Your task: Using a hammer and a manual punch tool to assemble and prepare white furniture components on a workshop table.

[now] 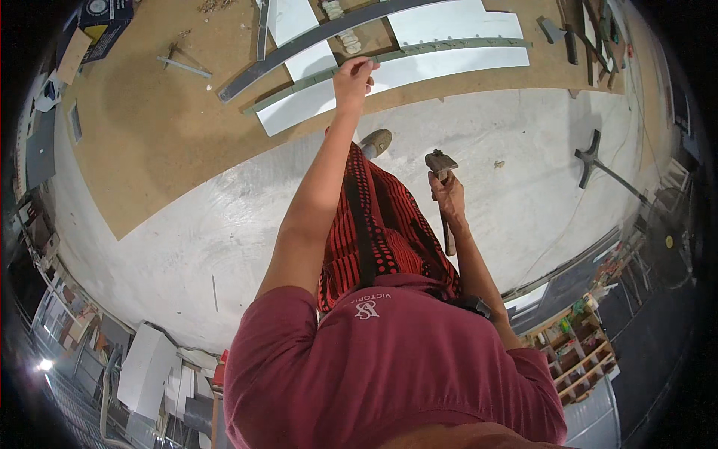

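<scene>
My left hand [354, 84] reaches over the near edge of a brown board, its thumb and fingers pinched together. Whatever they pinch, if anything, is too small to make out. Just under the fingertips runs a long grey-green strip [299, 84] with small bits standing along it, lying on a white panel [449, 69]. A hammer [448, 238] is in my right hand [450, 199], held at my side above the floor. The fingers wrap its wooden handle close below the dark head, which points up and away from me.
The brown board [149, 150] also carries a dark grey strip [299, 45], a second white panel [456, 22], a thin metal strip [185, 67] and dark offcuts [591, 45] at the right. A black cross-shaped stand base [591, 159] rests on the concrete floor [538, 127] at right.
</scene>
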### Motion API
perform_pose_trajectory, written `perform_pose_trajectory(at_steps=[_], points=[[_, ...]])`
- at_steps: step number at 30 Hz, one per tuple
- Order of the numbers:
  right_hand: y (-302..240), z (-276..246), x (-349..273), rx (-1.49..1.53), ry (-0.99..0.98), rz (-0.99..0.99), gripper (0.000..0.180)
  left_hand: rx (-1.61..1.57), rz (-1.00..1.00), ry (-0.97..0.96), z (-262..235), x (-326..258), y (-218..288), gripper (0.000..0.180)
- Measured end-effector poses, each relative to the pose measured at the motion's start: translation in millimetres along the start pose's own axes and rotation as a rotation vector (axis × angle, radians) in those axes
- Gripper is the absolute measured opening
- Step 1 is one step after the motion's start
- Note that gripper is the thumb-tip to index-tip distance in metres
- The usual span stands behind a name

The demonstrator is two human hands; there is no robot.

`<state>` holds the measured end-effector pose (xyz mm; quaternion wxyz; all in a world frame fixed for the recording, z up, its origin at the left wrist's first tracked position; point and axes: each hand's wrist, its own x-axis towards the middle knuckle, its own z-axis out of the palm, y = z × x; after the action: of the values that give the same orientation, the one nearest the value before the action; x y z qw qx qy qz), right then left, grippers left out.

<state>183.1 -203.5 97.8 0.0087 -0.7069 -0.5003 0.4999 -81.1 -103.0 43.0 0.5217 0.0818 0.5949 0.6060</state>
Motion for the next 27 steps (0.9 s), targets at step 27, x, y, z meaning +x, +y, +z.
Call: perform_pose_trajectory(at_steps=[27], points=[[22,-2,-5,-0.011,0.021,0.068,0.045,0.396,-0.232,-0.12,-5,41,16,0.026]])
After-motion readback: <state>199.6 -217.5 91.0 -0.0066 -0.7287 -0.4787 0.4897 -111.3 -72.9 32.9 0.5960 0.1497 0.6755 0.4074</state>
